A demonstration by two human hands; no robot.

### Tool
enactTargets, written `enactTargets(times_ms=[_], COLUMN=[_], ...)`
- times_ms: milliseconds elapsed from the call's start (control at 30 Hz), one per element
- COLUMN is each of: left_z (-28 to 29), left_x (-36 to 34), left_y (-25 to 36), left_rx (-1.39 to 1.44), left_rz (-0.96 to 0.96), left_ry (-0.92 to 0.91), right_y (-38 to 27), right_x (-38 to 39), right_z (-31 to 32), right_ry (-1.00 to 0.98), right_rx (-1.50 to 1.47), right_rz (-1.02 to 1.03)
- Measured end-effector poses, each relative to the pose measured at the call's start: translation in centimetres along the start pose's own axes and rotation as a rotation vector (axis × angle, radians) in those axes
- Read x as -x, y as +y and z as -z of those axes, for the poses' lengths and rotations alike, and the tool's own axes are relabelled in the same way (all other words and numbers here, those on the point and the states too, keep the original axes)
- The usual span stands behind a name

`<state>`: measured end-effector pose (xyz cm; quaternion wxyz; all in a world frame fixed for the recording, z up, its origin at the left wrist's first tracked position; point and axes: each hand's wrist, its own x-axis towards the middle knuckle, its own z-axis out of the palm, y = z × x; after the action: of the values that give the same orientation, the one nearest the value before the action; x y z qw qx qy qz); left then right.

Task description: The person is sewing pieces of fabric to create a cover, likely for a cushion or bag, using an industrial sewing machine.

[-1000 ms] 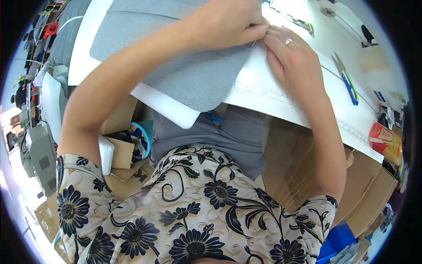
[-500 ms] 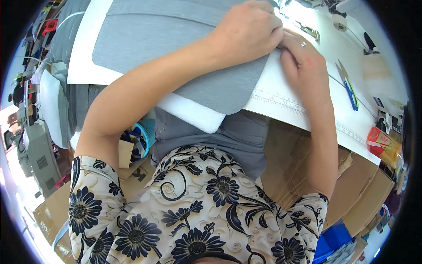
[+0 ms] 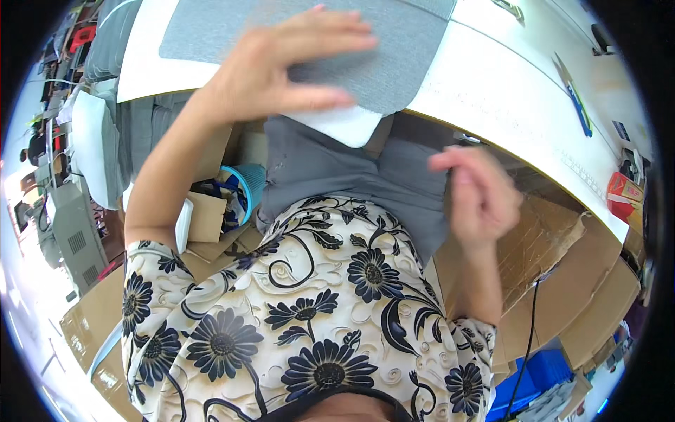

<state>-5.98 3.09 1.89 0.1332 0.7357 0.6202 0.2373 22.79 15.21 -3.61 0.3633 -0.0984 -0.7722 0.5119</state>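
Note:
My left hand (image 3: 292, 67) hovers over a grey fabric piece (image 3: 401, 53) on the white table (image 3: 492, 84). Its fingers and thumb are spread, slightly blurred, with nothing in them. From under the fabric's near edge, a white padded layer (image 3: 344, 129) sticks out over my lap. My right hand (image 3: 485, 200) is in the air just off the table's near edge. Its fingers are loosely curled, smeared by motion, and no object shows in them. Toward the right of the table lie blue-handled scissors (image 3: 580, 112).
At the left are stacked grey pieces (image 3: 116, 49). A blue basket (image 3: 252, 191) stands by my legs on the left. Cardboard (image 3: 541, 232) lies below the table on the right, with a black cable (image 3: 532, 323) across it. A red-and-yellow package (image 3: 624, 190) sits near the right corner.
Both hands have come apart from the fabric's far right edge. The left has moved left and spread open; the right has dropped toward me off the table. The view has shifted nearer to me.

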Motion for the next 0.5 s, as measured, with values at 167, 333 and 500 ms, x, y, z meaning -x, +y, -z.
enactTargets(times_ms=[167,333,500], left_z=[-0.7,-1.1,1.6], left_x=[0.8,2.3,6.5], left_y=[0.0,-3.2,-8.7], left_rx=[-0.199,-0.249,-0.549], left_rz=[-0.001,-0.010,0.272], left_ry=[0.015,0.054,0.199], right_y=[1.3,3.4,2.6], right_x=[0.2,-2.4,-3.0], right_z=[-7.1,-10.6,-8.8], right_ry=[-0.118,0.062,0.117], right_rx=[-0.541,-0.842,-0.799], right_rz=[-0.565,-0.744,-0.748])
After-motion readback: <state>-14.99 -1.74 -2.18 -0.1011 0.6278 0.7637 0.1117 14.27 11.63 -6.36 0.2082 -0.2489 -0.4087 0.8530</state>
